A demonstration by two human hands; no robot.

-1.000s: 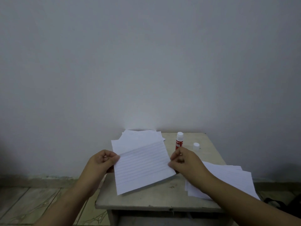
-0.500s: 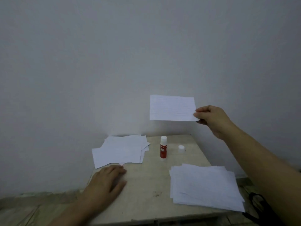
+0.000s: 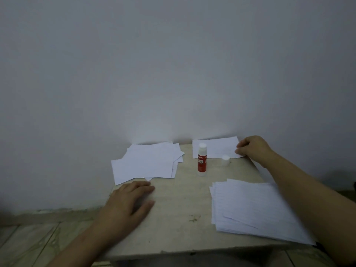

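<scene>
My right hand (image 3: 252, 149) pinches the right edge of a lined white sheet (image 3: 217, 148) that stands low against the wall at the table's far right. My left hand (image 3: 129, 203) rests flat on the table top (image 3: 179, 205), fingers spread, just below a loose pile of white sheets (image 3: 148, 162) at the far left. A red and white glue stick (image 3: 201, 159) stands upright in the middle, uncapped. Its white cap (image 3: 225, 160) lies to the right of it.
A thicker stack of lined sheets (image 3: 252, 207) lies at the table's near right, partly under my right forearm. The small table stands against a plain white wall. Tiled floor shows at the lower left.
Both hands held the sheet over the table. My right hand then lifted it up against the wall and now has brought it down to the far right. My left hand went flat on the table.
</scene>
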